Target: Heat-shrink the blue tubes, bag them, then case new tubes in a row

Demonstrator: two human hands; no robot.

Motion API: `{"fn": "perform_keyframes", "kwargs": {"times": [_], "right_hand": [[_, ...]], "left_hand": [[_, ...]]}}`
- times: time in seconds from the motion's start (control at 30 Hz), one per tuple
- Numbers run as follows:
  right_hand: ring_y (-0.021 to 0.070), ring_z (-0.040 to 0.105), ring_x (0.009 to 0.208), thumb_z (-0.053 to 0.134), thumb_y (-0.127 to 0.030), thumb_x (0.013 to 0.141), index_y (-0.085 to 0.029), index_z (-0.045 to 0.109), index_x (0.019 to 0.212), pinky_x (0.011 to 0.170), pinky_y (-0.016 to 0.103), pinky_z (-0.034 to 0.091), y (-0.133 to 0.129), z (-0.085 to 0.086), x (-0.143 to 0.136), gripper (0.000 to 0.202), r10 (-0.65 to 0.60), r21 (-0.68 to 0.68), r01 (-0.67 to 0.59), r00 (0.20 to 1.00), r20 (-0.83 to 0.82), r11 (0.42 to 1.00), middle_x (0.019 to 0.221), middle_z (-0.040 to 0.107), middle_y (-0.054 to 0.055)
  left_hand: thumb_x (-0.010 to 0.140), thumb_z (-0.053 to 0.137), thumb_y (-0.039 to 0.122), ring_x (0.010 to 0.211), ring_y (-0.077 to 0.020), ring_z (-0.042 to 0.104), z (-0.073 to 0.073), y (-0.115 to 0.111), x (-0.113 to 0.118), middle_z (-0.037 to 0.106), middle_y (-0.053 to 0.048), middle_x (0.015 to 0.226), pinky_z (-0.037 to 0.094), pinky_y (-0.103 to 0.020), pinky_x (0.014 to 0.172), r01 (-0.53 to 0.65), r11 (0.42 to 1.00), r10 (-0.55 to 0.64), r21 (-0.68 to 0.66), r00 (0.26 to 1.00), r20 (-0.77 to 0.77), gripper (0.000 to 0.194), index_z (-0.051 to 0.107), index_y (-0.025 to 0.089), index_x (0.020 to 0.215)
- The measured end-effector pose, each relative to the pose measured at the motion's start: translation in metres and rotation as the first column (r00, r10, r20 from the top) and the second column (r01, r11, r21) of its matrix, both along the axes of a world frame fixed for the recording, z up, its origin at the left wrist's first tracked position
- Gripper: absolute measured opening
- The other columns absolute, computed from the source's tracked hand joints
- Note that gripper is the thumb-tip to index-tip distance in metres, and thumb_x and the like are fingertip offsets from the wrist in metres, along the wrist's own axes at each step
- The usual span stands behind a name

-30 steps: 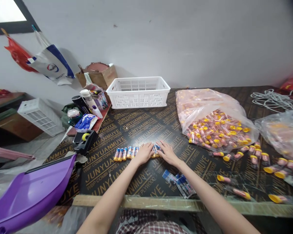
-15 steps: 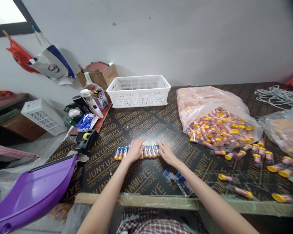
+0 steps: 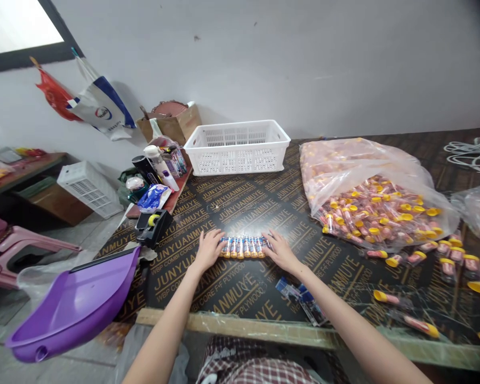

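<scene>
A row of small tubes with blue tops and orange-yellow bottoms (image 3: 243, 247) lies side by side on the dark printed tabletop (image 3: 240, 200). My left hand (image 3: 210, 248) rests at the left end of the row, fingers stretched out and touching the end tubes. At the right end, my right hand (image 3: 282, 250) lies with fingers extended against the last tubes. Between them the row sits tightly together. Some flat blue-and-clear packets (image 3: 302, 300) lie near the table's front edge, partly behind my right forearm.
A white slatted basket (image 3: 236, 154) stands at the back. To the right, a clear bag (image 3: 368, 186) spills yellow-capped pink tubes (image 3: 378, 213). Left are a black tape dispenser (image 3: 154, 226), bottles (image 3: 160, 165) and a purple dustpan-like scoop (image 3: 76, 304). White cord (image 3: 472, 152) lies far right.
My left hand has moved left, from over the row to its left end. The tubes formerly left of that hand now join the others in one compact row. The view has shifted slightly.
</scene>
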State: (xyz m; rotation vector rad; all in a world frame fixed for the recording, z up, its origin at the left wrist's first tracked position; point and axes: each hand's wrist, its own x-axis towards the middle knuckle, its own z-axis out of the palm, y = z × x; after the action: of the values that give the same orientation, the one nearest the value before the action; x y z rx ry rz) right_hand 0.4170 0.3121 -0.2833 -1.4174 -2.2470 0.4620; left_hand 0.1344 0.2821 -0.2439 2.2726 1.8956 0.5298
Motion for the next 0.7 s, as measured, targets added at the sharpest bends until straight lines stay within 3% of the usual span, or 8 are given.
{"fn": "perform_keyframes", "kwargs": {"times": [0.1, 0.2, 0.33, 0.5, 0.7], "right_hand": [[0.0295, 0.031, 0.129, 0.043, -0.041, 0.086, -0.022, 0.045, 0.131, 0.100, 0.050, 0.029, -0.003, -0.003, 0.006, 0.048, -0.074, 0.026, 0.076, 0.995, -0.062, 0.997, 0.140, 0.035, 0.014], [0.0297, 0.031, 0.129, 0.040, -0.041, 0.087, -0.024, 0.044, 0.131, 0.100, 0.052, 0.030, -0.009, -0.010, 0.011, 0.047, -0.147, 0.009, 0.150, 0.978, -0.150, 0.989, 0.139, 0.038, 0.013], [0.0273, 0.031, 0.130, 0.035, -0.038, 0.089, -0.022, 0.042, 0.132, 0.102, 0.050, 0.030, -0.019, -0.017, 0.018, 0.046, -0.122, -0.028, 0.118, 0.968, -0.218, 0.993, 0.139, 0.037, 0.013], [0.0252, 0.029, 0.131, 0.033, -0.026, 0.088, -0.018, 0.044, 0.131, 0.106, 0.047, 0.027, -0.022, -0.017, 0.029, 0.046, -0.121, -0.013, 0.121, 0.970, -0.211, 0.993, 0.140, 0.036, 0.013], [0.0248, 0.027, 0.133, 0.037, -0.021, 0.084, -0.022, 0.040, 0.134, 0.105, 0.048, 0.028, -0.023, -0.017, 0.034, 0.050, -0.121, -0.003, 0.122, 0.976, -0.180, 0.993, 0.141, 0.034, 0.011]], "left_hand": [[0.089, 0.035, 0.040, 0.125, -0.0210, 0.039, -0.002, -0.007, -0.023, 0.047, -0.008, 0.133, 0.017, -0.054, 0.107, -0.133, 0.991, 0.133, 0.000, 0.988, 0.074, 0.039, 0.051, 0.025, 0.121], [0.090, 0.030, 0.041, 0.129, -0.0195, 0.035, -0.011, -0.014, -0.036, 0.038, -0.010, 0.141, 0.025, -0.048, 0.106, -0.119, 0.991, 0.126, -0.061, 0.982, 0.140, 0.045, 0.043, 0.023, 0.129], [0.091, 0.028, 0.039, 0.132, -0.0172, 0.029, -0.021, -0.017, -0.024, 0.035, -0.010, 0.143, 0.024, -0.041, 0.109, -0.035, 0.997, 0.045, -0.064, 0.987, 0.157, 0.048, 0.038, 0.020, 0.133], [0.091, 0.029, 0.039, 0.133, -0.0170, 0.029, -0.025, -0.013, 0.002, 0.045, -0.008, 0.136, 0.020, -0.041, 0.111, 0.030, 0.999, -0.026, -0.036, 0.993, 0.112, 0.045, 0.047, 0.020, 0.127], [0.089, 0.032, 0.045, 0.134, -0.0224, 0.026, -0.029, -0.014, 0.003, 0.034, -0.011, 0.143, 0.025, -0.046, 0.107, -0.028, 0.998, 0.031, -0.058, 0.997, 0.068, 0.049, 0.042, 0.021, 0.131]]}}
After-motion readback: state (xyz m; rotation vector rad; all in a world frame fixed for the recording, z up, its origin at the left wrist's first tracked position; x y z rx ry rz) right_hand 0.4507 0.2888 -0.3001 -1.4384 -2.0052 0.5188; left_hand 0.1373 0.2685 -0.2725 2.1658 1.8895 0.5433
